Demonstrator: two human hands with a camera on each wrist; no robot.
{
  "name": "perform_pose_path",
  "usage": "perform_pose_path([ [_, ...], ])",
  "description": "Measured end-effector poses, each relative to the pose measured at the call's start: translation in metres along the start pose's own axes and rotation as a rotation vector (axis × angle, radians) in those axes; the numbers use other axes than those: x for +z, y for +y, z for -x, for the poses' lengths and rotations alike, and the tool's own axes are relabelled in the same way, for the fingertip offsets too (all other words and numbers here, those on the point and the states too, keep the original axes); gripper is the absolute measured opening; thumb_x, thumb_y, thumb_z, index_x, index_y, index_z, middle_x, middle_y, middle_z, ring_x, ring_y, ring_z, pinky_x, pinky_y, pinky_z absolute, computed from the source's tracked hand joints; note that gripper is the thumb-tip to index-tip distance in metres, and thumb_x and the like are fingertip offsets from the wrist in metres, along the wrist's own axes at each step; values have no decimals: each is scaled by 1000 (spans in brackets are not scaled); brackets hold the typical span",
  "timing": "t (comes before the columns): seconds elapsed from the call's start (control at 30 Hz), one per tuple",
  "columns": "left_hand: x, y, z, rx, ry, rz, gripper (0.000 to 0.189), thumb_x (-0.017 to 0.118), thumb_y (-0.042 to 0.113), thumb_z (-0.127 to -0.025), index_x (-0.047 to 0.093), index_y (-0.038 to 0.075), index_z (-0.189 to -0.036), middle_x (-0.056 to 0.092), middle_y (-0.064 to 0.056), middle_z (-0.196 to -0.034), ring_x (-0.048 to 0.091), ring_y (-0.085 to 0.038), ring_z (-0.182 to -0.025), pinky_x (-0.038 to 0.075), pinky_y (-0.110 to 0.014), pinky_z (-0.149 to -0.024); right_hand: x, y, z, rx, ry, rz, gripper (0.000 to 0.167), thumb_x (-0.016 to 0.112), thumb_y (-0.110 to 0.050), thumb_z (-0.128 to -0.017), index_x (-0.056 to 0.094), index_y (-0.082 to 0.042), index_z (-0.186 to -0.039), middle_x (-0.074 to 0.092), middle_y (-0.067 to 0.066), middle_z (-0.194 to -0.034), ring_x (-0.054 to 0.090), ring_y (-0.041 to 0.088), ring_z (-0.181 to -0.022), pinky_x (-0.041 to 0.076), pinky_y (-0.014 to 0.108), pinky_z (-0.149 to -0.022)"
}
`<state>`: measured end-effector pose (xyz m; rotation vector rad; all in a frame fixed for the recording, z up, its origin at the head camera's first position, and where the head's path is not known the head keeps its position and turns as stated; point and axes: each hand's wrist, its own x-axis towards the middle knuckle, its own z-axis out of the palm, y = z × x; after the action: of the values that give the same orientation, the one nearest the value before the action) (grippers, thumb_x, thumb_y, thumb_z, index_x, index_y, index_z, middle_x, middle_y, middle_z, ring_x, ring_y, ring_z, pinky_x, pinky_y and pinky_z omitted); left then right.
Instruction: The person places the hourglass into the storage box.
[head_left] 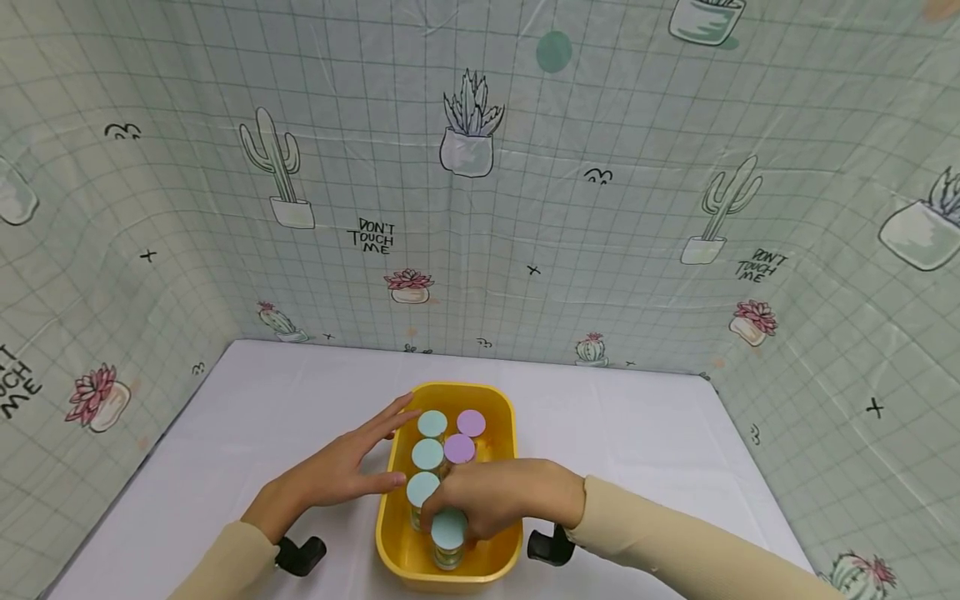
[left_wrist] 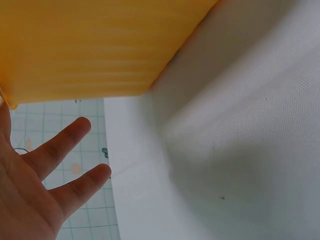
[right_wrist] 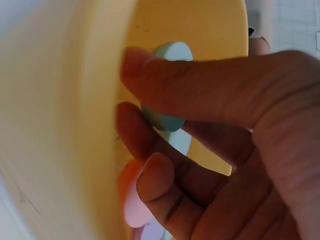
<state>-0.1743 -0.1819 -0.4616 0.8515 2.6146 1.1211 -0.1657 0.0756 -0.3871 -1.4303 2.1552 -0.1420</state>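
Note:
A yellow plastic bin (head_left: pixel 507 533) holds several small clear jars with round lids. My right hand (head_left: pixel 491 493) reaches into its near half. Thumb and fingers curl around a mint-lidded jar (head_left: pixel 448 533) at the near end; its mint lid (right_wrist: pixel 170 122) shows between them in the right wrist view. Beside the fingers there is a pink lid (right_wrist: pixel 137 202), hidden under the hand in the head view. Another mint-lidded jar (head_left: pixel 423 489) stands just left of that hand. My left hand (head_left: pixel 341 467) lies at the bin's left rim, its fingers spread and holding no jar.
Farther back in the bin stand two more mint lids (head_left: pixel 427 454) and two purple lids (head_left: pixel 459 448). The bin's walls rise around the jars. A white table (head_left: pixel 600 433) lies beneath, enclosed by a grid-patterned cloth (head_left: pixel 525 317) printed with cacti.

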Motion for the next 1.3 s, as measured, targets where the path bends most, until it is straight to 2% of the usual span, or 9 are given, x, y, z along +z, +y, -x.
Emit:
perform_pose_path([
  [0.1, 0, 0, 0, -5, -2, -3, 76, 69, 48, -94, 33, 40, -160, 12, 11, -174, 54, -32, -138, 43, -71, -108, 4, 1, -1, 15, -4, 12, 47, 89, -11, -80, 75, -25, -122, 70, -14, -113, 57, 1, -97, 51, 12, -90],
  [0.33, 0, 0, 0, 10, 2, -5, 77, 70, 43, -95, 35, 28, -162, 12, 7, -174, 55, -35, -137, 43, -73, -105, 7, 2, -3, 42, 13, 60, 46, 90, -15, -79, 75, -27, -120, 70, -15, -112, 58, 1, -96, 52, 12, -88],
  [0.6, 1, 1, -1, 13, -5, -6, 77, 70, 42, -95, 34, 30, -162, 11, 6, -175, 55, -35, -137, 43, -73, -105, 9, 1, -2, 49, 20, 61, 46, 89, -12, -80, 75, -25, -122, 72, -15, -112, 61, 0, -96, 52, 11, -88],
  [0.93, 2, -3, -1, 31, -2, 18, 78, 69, 42, -96, 31, 30, -163, 9, 5, -175, 55, -36, -136, 43, -72, -106, 9, 1, -2, 77, 10, 21, 49, 87, -12, -82, 72, -20, -128, 72, -12, -121, 64, -2, -103, 53, 14, -95],
  [1.3, 3, -5, -2, 52, 9, 16, 77, 68, 41, -96, 31, 30, -163, 9, 5, -175, 56, -35, -135, 45, -70, -105, 11, 3, 4, 67, 74, -25, 42, 85, -11, -85, 73, -14, -125, 72, -10, -121, 62, -3, -103, 52, 12, -95],
])
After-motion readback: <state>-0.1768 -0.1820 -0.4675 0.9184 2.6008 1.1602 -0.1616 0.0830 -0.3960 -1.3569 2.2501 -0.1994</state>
